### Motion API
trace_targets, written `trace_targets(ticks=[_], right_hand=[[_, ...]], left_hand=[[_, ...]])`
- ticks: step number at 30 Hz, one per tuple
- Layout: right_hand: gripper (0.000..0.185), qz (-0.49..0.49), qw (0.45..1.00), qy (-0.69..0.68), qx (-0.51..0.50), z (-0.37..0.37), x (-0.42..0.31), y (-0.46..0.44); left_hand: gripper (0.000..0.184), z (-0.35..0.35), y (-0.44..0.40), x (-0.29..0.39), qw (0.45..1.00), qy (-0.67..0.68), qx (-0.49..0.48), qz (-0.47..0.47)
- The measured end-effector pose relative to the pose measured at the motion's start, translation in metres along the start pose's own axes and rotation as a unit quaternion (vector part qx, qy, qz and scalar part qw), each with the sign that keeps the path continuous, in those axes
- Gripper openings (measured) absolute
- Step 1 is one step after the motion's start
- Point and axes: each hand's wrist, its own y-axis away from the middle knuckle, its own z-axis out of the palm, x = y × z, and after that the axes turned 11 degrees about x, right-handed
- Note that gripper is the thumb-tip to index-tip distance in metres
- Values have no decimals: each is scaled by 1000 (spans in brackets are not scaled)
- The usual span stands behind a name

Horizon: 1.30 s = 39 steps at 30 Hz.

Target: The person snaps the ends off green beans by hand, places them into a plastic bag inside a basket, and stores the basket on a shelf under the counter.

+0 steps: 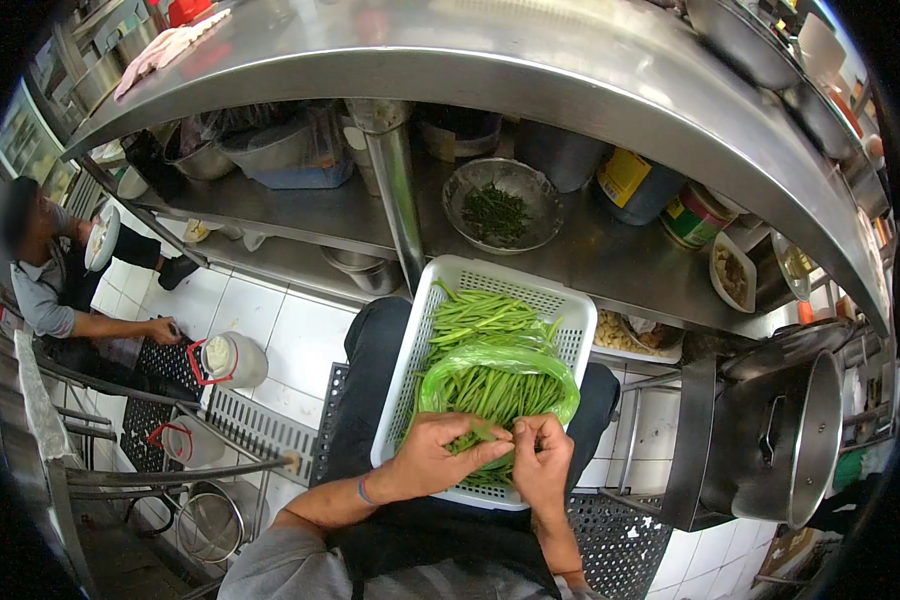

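Both hands meet over a white perforated plastic basket (577, 310) that rests on the lap. My left hand (445, 455) is closed in a pinch on a green bean (482, 433). Beside it, its fingertips nearly touching, my right hand (542, 462) is pinched at the bean's end. Loose green beans (485, 325) lie in the far part of the basket. Nearer the hands, an open green plastic bag (568, 392) holds many more beans. The hands partly cover the bag's near edge and the beans below.
A steel bowl of chopped greens (495, 213) stands on the shelf (570, 255) under a steel counter (530, 75). To the right is a large steel pot (815, 440). Another person (50, 280) sits at left, near a white bucket (245, 362) with a red handle.
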Motion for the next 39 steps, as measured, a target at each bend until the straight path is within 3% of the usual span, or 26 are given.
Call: trace_targets(ticks=[3, 4, 6, 7, 11, 14, 15, 18, 23, 26, 29, 33, 39], right_hand=[[9, 222, 945, -234, -48, -16, -13, -1], [7, 238, 905, -342, -82, -19, -15, -4], [5, 259, 786, -542, -146, -26, -18, -11], [7, 251, 787, -542, -152, -30, -23, -14], [16, 202, 867, -443, -103, -31, -19, -23], [20, 167, 920, -345, -78, -28, -13, -26], [22, 176, 944, -276, -43, -24, -15, -24], [23, 67, 992, -93, -46, -13, -7, -27], [14, -1, 995, 65, -78, -4, -12, -30], [15, -107, 981, 150, -57, 3, -10, -31], [19, -139, 954, 230, -130, 2, -4, -28], [18, -109, 937, 262, -203, 4, -14, -22], [14, -120, 931, 277, -207, 5, -17, -20]], left_hand=[[11, -3, 0, 4, 1000, 14, 16, -13], [11, -4, 0, 5, 999, 21, 24, -29], [19, -4, 2, 3, 961, 186, 77, -190], [25, -4, 3, 1, 921, 265, 103, -267], [38, -15, -5, -4, 882, 356, 72, -301], [36, -14, -8, 2, 876, 358, 80, -312], [35, -13, -9, 6, 874, 351, 92, -323], [33, -11, -12, 10, 869, 338, 112, -343], [27, -12, -15, 10, 872, 333, 104, -343], [22, -13, -12, 3, 872, 338, 95, -340], [20, -11, -13, 3, 893, 305, 101, -316], [20, -11, -12, -1, 914, 274, 101, -283], [17, -12, -9, -6, 918, 244, 94, -299]])
